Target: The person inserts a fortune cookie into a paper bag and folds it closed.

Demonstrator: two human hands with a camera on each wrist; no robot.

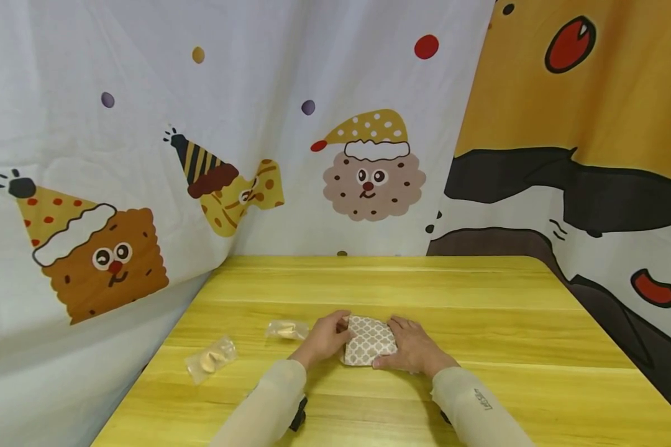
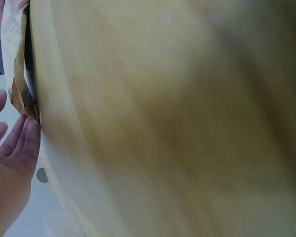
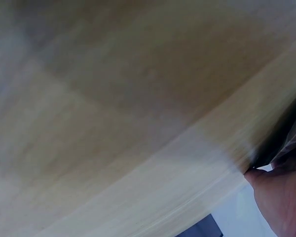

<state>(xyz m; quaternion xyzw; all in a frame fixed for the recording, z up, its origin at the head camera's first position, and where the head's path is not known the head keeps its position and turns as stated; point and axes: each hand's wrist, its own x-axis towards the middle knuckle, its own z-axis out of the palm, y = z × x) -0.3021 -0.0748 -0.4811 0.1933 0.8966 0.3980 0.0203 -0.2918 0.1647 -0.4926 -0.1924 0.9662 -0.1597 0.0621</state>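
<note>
A beige packet with a white lattice pattern is held between the two hands, above or on the yellow wooden table, near the middle of its width; whether its underside is touching the wood cannot be told. Its left edge is grasped by the left hand, with the thumb and the fingers bent about this edge. By the right hand the right side is gripped, the thumb being laid at the near corner and the fingers toward the far one. In the left wrist view, the brown, creased paper edge is touched by the fingertips. To the left of the left hand, two small transparent pouches are seen: one just beside it, the other farther left and nearer. Both forearms are covered by pale sleeves. Behind, a curtain is printed with cartoon biscuits.
</note>
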